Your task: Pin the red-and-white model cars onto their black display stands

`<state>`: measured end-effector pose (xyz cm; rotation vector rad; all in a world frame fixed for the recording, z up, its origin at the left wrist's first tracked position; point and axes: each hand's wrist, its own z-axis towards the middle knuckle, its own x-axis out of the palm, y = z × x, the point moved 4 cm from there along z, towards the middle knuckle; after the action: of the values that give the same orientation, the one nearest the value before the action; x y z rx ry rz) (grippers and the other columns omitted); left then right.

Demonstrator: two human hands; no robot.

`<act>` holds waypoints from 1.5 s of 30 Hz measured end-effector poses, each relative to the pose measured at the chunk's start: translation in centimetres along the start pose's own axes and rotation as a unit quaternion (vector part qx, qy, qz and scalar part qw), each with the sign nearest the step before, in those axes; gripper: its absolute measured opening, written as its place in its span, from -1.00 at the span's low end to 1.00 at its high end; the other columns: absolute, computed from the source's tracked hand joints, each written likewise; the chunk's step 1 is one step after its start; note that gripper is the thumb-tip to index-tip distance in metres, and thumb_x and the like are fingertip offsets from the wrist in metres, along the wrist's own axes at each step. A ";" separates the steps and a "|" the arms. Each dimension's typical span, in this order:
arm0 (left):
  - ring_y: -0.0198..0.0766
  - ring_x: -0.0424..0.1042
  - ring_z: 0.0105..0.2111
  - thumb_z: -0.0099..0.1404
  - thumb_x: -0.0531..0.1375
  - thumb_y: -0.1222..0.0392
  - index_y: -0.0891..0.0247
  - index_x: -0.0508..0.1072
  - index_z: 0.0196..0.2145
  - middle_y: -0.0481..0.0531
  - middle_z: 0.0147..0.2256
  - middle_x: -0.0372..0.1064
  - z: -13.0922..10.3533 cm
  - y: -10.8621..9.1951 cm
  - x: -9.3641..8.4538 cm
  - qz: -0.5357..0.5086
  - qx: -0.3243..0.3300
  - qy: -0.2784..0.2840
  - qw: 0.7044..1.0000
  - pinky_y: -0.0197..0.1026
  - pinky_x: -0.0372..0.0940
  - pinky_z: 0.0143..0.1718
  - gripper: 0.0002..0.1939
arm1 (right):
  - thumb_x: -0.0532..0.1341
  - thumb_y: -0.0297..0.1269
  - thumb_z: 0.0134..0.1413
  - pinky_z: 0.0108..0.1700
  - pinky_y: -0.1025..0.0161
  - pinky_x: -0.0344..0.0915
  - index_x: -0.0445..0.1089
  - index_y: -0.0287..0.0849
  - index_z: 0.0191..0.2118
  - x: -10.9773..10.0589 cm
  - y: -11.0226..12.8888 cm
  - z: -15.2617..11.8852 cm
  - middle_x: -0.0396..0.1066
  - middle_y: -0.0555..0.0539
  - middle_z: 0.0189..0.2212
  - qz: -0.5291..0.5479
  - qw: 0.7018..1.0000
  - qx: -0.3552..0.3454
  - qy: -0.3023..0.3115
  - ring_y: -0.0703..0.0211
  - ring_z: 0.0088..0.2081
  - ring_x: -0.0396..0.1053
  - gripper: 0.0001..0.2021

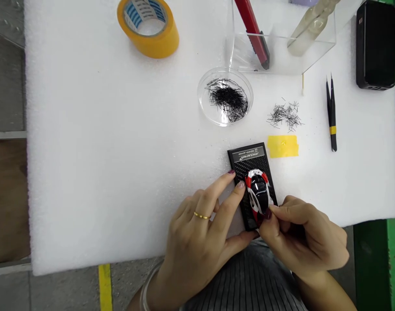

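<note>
— What's she got there?
— A model car (259, 191) on a black display base (249, 172), near the foam-covered tabletop's (103, 151) front edge. Left hand (197, 235) steadies the base, fingers spread; right hand (301, 239) pinches the car's rear.
— And beyond?
— A dish of black pins (225, 97), tweezers (331, 114).

- Left hand (197, 233): thin gold ring on one finger, dark red polish on the nails, pale bangle at the wrist.
- Right hand (301, 237): dark red nail polish, no ring seen.
- Clothing: grey ribbed, striped garment.

"McLaren" in white along the top strip of the black display base (249, 154).
</note>
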<state>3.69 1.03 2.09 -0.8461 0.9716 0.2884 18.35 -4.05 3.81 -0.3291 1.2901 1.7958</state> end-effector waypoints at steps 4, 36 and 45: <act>-0.19 0.45 -0.24 0.40 0.22 -0.08 0.39 0.43 0.09 0.27 0.10 0.40 0.0 0.0 -0.1 0.001 0.002 -0.003 1.000 -0.09 0.35 -0.15 -0.50 | 0.23 -0.64 0.00 -0.68 0.37 0.17 0.33 -0.12 -0.36 0.1 0.0 0.1 0.16 0.19 -0.67 -0.022 1.000 -0.002 -0.003 0.40 -0.69 0.14 -0.76; -0.13 0.46 -0.16 0.40 0.22 -0.08 0.39 0.42 0.10 0.29 0.11 0.40 -0.1 -0.2 -0.1 -0.003 -0.001 0.000 1.000 -0.07 0.35 -0.12 -0.49 | 0.25 -0.69 -0.01 -0.67 0.37 0.09 0.36 -0.15 -0.31 0.1 0.1 0.1 0.11 0.19 -0.65 0.007 1.000 -0.009 0.013 0.41 -0.66 0.09 -0.74; -0.16 0.50 -0.26 0.33 0.31 -0.02 0.58 0.47 0.03 0.32 -0.04 0.54 -0.1 -0.3 -0.7 -0.002 0.076 -0.071 0.995 -0.10 0.42 -0.25 -0.45 | 0.19 -0.36 0.21 -0.64 0.25 0.11 0.47 -0.13 -0.15 -1.5 -1.9 0.0 0.19 0.06 -0.60 0.218 0.969 0.091 -0.071 0.24 -0.61 0.17 -0.86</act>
<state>3.40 0.90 2.81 -0.6802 0.8482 0.2635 20.69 -4.62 3.59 0.1997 1.4925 1.9953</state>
